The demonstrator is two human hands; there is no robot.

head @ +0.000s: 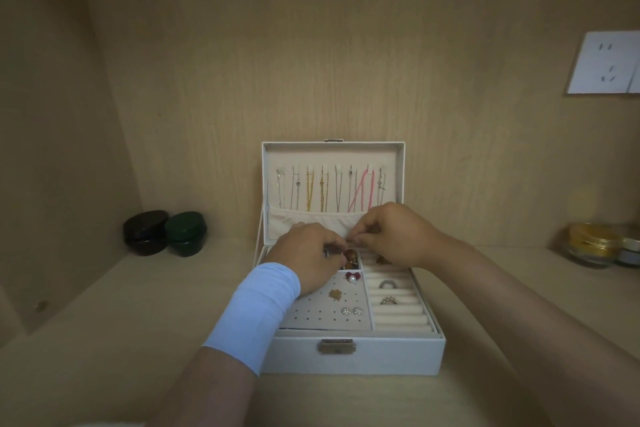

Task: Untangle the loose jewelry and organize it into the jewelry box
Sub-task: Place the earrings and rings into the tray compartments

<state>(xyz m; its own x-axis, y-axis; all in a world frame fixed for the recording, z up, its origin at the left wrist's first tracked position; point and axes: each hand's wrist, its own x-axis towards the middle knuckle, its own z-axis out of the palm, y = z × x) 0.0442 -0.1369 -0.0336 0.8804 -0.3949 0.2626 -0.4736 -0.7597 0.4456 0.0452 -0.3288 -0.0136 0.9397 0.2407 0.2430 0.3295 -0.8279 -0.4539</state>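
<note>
At frame centre, the left hand (pixel 308 253) is gripping a small metallic item (pixel 328 251) with curled fingers; the right hand (pixel 394 236) is pinching something too small to tell, both over the open jewelry box (pixel 381 354) sitting on the counter (pixel 138 322).

Single head-worn wide-angle view, looking forward and down from above the person's forearms, close over the open jewelry box (pixel 356 352) at centre, facing the far wooden wall (pixel 311 45), edges bowed by the lens
</note>
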